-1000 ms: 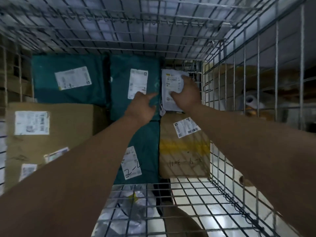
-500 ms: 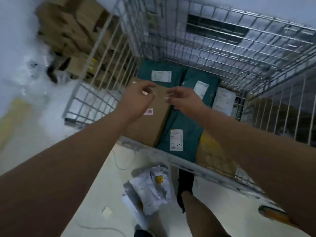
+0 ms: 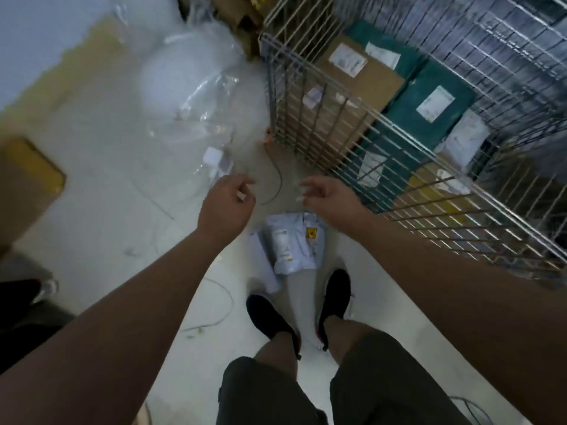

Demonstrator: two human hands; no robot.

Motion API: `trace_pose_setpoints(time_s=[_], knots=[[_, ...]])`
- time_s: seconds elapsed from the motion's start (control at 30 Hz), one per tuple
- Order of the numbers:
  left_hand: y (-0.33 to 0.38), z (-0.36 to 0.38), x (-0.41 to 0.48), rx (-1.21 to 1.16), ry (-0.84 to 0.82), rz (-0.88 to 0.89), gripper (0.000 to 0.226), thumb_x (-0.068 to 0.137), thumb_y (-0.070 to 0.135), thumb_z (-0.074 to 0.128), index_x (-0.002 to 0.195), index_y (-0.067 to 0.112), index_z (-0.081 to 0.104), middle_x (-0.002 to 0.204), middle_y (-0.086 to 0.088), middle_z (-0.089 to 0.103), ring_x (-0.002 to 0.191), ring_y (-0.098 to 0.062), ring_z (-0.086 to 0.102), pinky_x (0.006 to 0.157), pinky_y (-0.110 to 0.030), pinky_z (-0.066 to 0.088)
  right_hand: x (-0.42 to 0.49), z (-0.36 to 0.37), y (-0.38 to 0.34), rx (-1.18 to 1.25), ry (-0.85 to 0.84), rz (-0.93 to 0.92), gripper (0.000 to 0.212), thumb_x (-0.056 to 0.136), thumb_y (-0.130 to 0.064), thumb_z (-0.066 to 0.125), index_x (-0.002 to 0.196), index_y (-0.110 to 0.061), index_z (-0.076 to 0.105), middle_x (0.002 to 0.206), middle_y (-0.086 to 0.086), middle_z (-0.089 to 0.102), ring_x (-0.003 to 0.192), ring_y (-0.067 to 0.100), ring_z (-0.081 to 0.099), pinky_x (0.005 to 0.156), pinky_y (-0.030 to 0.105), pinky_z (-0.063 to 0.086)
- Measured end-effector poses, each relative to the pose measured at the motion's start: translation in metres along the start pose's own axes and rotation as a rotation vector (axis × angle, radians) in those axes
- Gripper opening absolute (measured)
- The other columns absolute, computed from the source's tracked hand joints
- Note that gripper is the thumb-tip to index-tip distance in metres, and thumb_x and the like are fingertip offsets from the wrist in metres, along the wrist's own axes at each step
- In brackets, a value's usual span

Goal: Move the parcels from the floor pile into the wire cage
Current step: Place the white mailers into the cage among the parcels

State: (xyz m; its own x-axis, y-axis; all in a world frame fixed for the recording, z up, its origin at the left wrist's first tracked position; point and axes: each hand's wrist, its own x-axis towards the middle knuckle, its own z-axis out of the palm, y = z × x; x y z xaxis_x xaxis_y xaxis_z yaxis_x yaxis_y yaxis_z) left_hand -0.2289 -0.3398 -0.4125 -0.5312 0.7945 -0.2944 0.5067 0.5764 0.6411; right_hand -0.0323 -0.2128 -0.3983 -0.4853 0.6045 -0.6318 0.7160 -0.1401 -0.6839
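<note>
Over the floor beside the wire cage [image 3: 269,87], your left hand [image 3: 227,207] and right hand [image 3: 329,196] hang apart, fingers loosely curled, holding nothing. Pale parcels [image 3: 291,246] lie on the floor below them, just ahead of your shoes [image 3: 270,317]. A brown box [image 3: 362,87] and green parcels [image 3: 405,110] sit inside the cage.

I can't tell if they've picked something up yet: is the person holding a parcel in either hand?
No: the left hand and the right hand are both empty, with fingers loosely curled, above the grey parcels lying on the floor.
</note>
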Motion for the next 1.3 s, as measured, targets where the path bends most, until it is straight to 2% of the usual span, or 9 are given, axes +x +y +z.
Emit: trace_pose_setpoints(time_s=[0.17, 0.27, 0.47, 0.63, 0.77, 0.9, 1.03, 1.17, 1.3], knots=[[-0.089, 0.064, -0.038, 0.046, -0.235, -0.186, 0.051, 0.094, 0.025, 0.066, 0.144, 0.026, 0.056, 0.127, -0.010, 0.058, 0.110, -0.028, 0.062, 0.095, -0.036, 0.049, 0.032, 0.082, 0.103, -0.202, 0.013, 0.141, 0.083, 0.088, -0.027, 0.078, 0.158, -0.015, 0.034, 0.138, 0.006, 0.056, 0.124, 0.021, 0.054, 0.089, 0.016, 0.034], [-0.135, 0.120, -0.041, 0.061, -0.345, -0.219, 0.063, 0.091, 0.035, 0.062, 0.151, 0.025, 0.047, 0.137, -0.017, 0.052, 0.123, -0.037, 0.056, 0.103, -0.046, 0.047, 0.073, 0.129, 0.164, -0.308, 0.012, 0.233, 0.111, 0.083, -0.039, 0.083, 0.164, -0.018, 0.010, 0.161, 0.018, 0.031, 0.144, 0.035, 0.038, 0.112, 0.036, 0.039], [-0.219, 0.250, -0.019, 0.112, -0.371, -0.258, 0.057, 0.098, 0.022, 0.058, 0.151, 0.011, 0.042, 0.133, -0.025, 0.051, 0.120, -0.042, 0.056, 0.099, -0.050, 0.048, 0.184, 0.221, 0.273, -0.371, 0.024, 0.357, 0.128, 0.077, -0.059, 0.079, 0.161, -0.037, -0.015, 0.169, 0.015, 0.006, 0.152, 0.041, 0.021, 0.120, 0.056, 0.027], [-0.281, 0.320, -0.001, 0.111, -0.384, -0.245, 0.054, 0.102, 0.023, 0.053, 0.150, 0.005, 0.037, 0.126, -0.025, 0.052, 0.113, -0.041, 0.056, 0.094, -0.050, 0.049, 0.261, 0.275, 0.334, -0.299, -0.028, 0.324, 0.109, 0.081, -0.064, 0.071, 0.165, -0.030, 0.011, 0.169, 0.009, 0.019, 0.154, 0.035, 0.021, 0.123, 0.054, 0.026], [-0.313, 0.342, 0.007, 0.062, -0.386, -0.288, 0.053, 0.101, 0.027, 0.057, 0.146, 0.004, 0.042, 0.129, -0.026, 0.050, 0.115, -0.044, 0.055, 0.096, -0.051, 0.048, 0.261, 0.291, 0.357, -0.262, 0.131, 0.360, 0.130, 0.075, -0.064, 0.076, 0.155, -0.043, -0.024, 0.168, 0.023, 0.003, 0.151, 0.045, 0.020, 0.120, 0.060, 0.023], [-0.312, 0.333, 0.008, -0.029, -0.375, -0.348, 0.052, 0.099, 0.023, 0.060, 0.146, 0.007, 0.045, 0.131, -0.022, 0.053, 0.117, -0.040, 0.057, 0.095, -0.041, 0.047, 0.242, 0.277, 0.349, -0.379, 0.159, 0.281, 0.134, 0.071, -0.059, 0.082, 0.159, -0.041, -0.018, 0.164, 0.023, 0.015, 0.144, 0.046, 0.033, 0.115, 0.058, 0.033], [-0.293, 0.305, 0.010, -0.163, -0.408, -0.430, 0.063, 0.098, 0.024, 0.063, 0.155, 0.012, 0.038, 0.139, -0.020, 0.054, 0.126, -0.033, 0.055, 0.092, -0.026, 0.038, 0.224, 0.249, 0.318, -0.318, 0.121, 0.118, 0.132, 0.071, -0.042, 0.088, 0.164, -0.031, -0.005, 0.156, 0.017, 0.035, 0.135, 0.035, 0.044, 0.110, 0.045, 0.042], [-0.265, 0.267, 0.021, -0.363, -0.376, -0.540, 0.068, 0.100, 0.040, 0.060, 0.159, 0.020, 0.034, 0.154, -0.011, 0.048, 0.138, -0.028, 0.049, 0.114, -0.037, 0.040, 0.203, 0.213, 0.274, -0.009, 0.140, 0.061, 0.125, 0.071, -0.027, 0.094, 0.165, -0.024, 0.011, 0.141, -0.015, 0.046, 0.119, 0.003, 0.049, 0.095, 0.009, 0.046], [-0.212, 0.222, 0.021, -0.719, -0.313, -0.510, 0.054, 0.101, 0.044, 0.060, 0.151, 0.025, 0.047, 0.142, 0.002, 0.061, 0.129, -0.019, 0.060, 0.113, -0.043, 0.046, 0.173, 0.170, 0.214, 0.279, 0.076, 0.034, 0.113, 0.074, -0.012, 0.093, 0.161, -0.020, 0.022, 0.152, 0.003, 0.049, 0.135, 0.018, 0.053, 0.107, 0.046, 0.052]])
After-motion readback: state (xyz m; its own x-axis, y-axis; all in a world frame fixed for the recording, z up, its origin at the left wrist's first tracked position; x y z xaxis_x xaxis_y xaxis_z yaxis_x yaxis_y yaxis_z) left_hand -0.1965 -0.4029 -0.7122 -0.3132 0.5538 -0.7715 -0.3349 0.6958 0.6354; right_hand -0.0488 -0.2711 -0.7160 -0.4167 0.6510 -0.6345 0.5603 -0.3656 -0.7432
